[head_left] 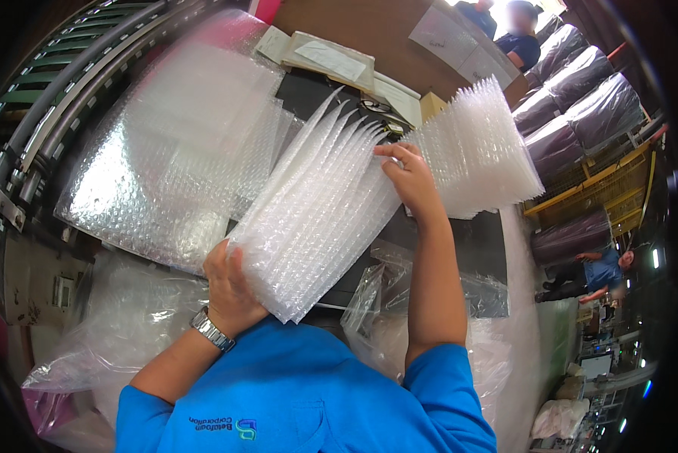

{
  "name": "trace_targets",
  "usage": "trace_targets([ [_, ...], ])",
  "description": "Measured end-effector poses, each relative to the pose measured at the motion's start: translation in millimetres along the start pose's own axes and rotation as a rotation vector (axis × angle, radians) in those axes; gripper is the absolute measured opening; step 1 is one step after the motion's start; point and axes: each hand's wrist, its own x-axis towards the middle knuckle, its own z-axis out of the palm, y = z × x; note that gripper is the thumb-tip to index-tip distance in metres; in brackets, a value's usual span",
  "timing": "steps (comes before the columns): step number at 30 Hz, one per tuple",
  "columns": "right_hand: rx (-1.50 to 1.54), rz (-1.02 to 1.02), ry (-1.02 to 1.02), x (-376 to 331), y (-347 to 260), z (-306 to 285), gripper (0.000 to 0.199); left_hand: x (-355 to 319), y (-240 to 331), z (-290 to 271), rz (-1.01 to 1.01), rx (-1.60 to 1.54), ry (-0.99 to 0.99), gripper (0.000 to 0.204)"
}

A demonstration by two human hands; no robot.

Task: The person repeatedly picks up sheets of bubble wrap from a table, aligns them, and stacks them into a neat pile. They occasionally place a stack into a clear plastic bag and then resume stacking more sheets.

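Observation:
A thick stack of clear bubble wrap sheets [308, 219] lies tilted across the front of my body, its far edges fanned apart. My left hand [231, 283], with a metal watch on the wrist, is closed around the near left corner of the stack. At the far right edge, my right hand [405, 167] pinches the edge of the sheets between thumb and fingers. Just right of that hand stands another fanned pile of bubble wrap [475, 147]. To the left, larger flat bubble wrap sheets [180, 136] cover the table.
Papers [331, 59] and a pair of glasses [375, 106] lie at the back of the dark table [467, 248]. Loose clear plastic film [127, 325] hangs at the near left. Metal rollers [48, 143] run along the far left. Wrapped bundles [580, 98] and other people [522, 41] are at the right.

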Motion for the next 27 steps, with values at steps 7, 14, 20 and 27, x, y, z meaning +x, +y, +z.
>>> trace_targets([
  [7, -0.188, -0.141, 0.174, -0.7, -8.8, 3.9, 0.02, -1.9, -0.5, 1.9, -0.02, -0.013, 0.016, 0.108],
  [14, 0.006, -0.235, -0.012, 27.2, -36.3, 6.5, 0.022, -3.9, -0.4, 2.8, 0.009, 0.008, 0.002, 0.108],
  [20, -0.133, -0.31, -0.138, 47.0, -31.2, 34.6, 0.019, -1.0, -0.8, 0.9, -0.013, 0.009, 0.001, 0.109],
  [27, 0.384, 0.037, -0.051, 53.3, -9.5, 10.3, 0.012, -7.0, -4.6, 4.4, 0.008, -0.005, 0.001, 0.109],
])
